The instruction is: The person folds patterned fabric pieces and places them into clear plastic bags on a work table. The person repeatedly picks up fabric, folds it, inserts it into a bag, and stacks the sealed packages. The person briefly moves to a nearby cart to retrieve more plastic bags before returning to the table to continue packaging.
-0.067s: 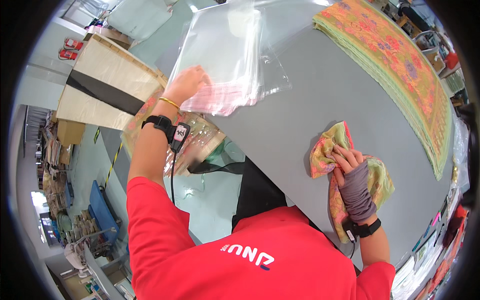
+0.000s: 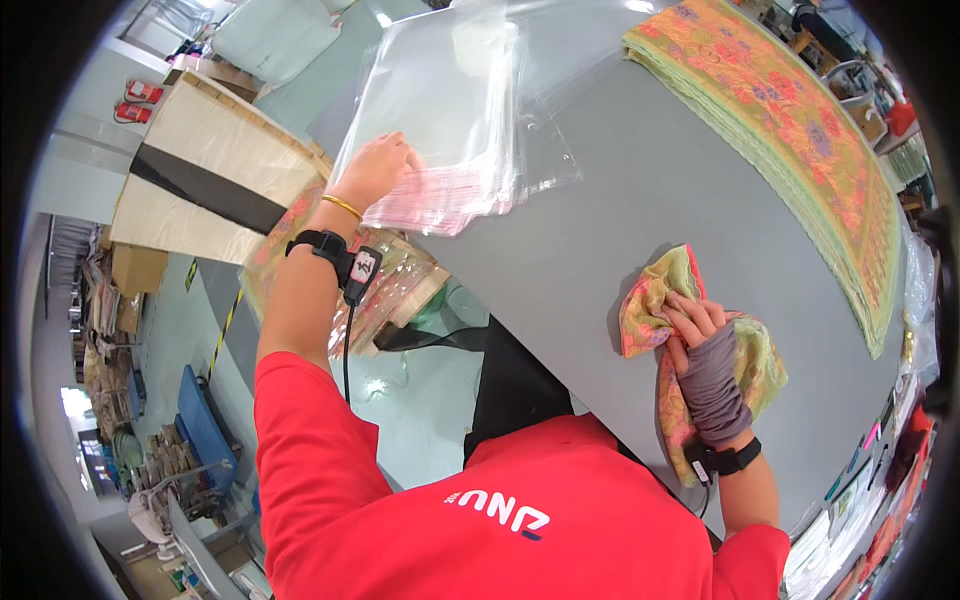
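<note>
Two hands on the job, approx. same spots as a split sec ago; only the view has shifted a touch. Your R hand (image 2: pixel 700 322), w/ grey sleeve, is closed on the bunched floral cloth (image 2: pixel 763 360), which sits on the grey table (image 2: pixel 565 255) near its front edge. Your L hand (image 2: pixel 376 170) is at the L side of the clear plastic bags (image 2: pixel 445 110), by their pink end, fingers curled; can't tell if it's pinching one or just touching. No bag seen lifted clear of the pile, cloth still bunched & outside the bags, so work looks at abt. the same pt. as before. Folded cloth stack (image 2: pixel 775 125) lies at far R of table, apart from both your hands.
</note>
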A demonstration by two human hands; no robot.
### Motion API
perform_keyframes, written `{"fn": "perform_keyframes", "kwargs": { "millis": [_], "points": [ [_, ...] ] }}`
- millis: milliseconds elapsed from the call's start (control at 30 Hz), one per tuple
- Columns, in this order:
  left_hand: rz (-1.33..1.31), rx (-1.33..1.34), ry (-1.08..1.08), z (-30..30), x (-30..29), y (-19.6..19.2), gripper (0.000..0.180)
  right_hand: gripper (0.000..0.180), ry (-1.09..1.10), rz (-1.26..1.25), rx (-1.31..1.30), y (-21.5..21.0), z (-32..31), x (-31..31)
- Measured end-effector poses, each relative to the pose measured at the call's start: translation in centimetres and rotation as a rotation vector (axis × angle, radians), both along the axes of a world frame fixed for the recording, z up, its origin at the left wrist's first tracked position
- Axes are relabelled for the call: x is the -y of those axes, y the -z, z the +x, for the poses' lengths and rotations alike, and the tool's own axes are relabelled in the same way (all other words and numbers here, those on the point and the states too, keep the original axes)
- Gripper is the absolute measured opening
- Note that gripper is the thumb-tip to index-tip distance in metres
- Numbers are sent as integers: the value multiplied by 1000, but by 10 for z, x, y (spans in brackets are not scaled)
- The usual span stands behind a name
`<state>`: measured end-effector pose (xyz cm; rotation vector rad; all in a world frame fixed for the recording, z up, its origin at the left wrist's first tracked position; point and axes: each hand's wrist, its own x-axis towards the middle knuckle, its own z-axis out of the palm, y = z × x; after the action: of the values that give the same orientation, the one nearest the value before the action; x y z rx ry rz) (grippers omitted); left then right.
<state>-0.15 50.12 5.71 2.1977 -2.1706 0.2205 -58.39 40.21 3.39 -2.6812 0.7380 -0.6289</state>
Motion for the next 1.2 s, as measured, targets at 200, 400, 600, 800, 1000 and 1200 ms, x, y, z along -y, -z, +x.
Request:
{"fn": "perform_keyframes", "kwargs": {
  "millis": [200, 400, 600, 800, 1000, 1200],
  "points": [
    [-41, -57, -127, -14, 40, -23, 12, 41, 10, 16, 41, -5, 4, -1],
    [-338, -950, 217, -113, 86, -67, 10, 41, 65, -40, 59, 1, -5, -9],
    [-137, -655, 345, -260, 63, 19, 8, 41, 214, 38, 180, -2, -51, -21],
    [-126, -774, 301, -368, 56, 31, 6, 47, 358, -37, 342, -36, -81, -46],
    [-154, -1003, 237, -419, 58, 5, 4, 34, 217, -70, 92, -14, -56, -54],
    [-159, -743, 565, -457, 37, -16, 13, 37, 256, 175, 75, 11, -47, -37]
  ]
}}
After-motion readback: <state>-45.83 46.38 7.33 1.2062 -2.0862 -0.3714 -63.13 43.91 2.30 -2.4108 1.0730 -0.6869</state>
